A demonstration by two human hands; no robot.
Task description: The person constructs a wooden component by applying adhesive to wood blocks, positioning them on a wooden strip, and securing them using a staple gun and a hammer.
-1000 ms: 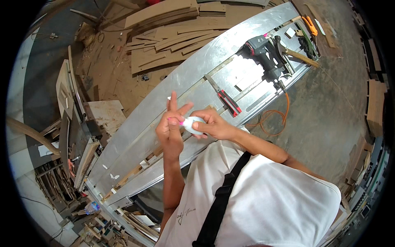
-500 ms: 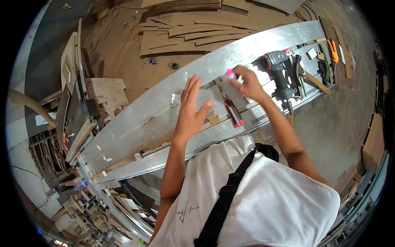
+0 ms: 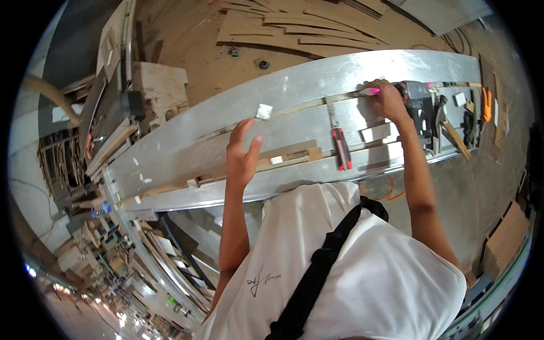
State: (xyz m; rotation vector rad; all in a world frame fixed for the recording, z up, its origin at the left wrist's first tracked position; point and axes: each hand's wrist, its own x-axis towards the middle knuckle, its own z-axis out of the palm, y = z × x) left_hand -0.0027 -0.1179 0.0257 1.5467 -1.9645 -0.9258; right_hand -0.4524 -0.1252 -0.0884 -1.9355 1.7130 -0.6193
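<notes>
My right hand (image 3: 391,103) is closed around a small white tube with a pink tip (image 3: 372,91), above the metal table beside the black nail gun (image 3: 416,113). My fingers hide most of the tube. Farther left, my left hand (image 3: 243,158) hovers with its thumb and fingers apart, holding nothing. A small white block (image 3: 264,111) lies just beyond its fingertips. Between the hands, a tool with a red-and-black handle (image 3: 341,149) and a narrow metal blade lies pointing away from me.
A claw hammer (image 3: 455,139) lies right of the nail gun, with an orange-handled tool (image 3: 486,106) farther right. Wooden strips (image 3: 294,157) run along the near part of the metal table (image 3: 187,126). Cut boards (image 3: 317,31) lie on the floor beyond.
My right hand has moved right along the table to the nail gun, still with the tube. My left hand has shifted left past the white block. The whole view has turned slightly.
</notes>
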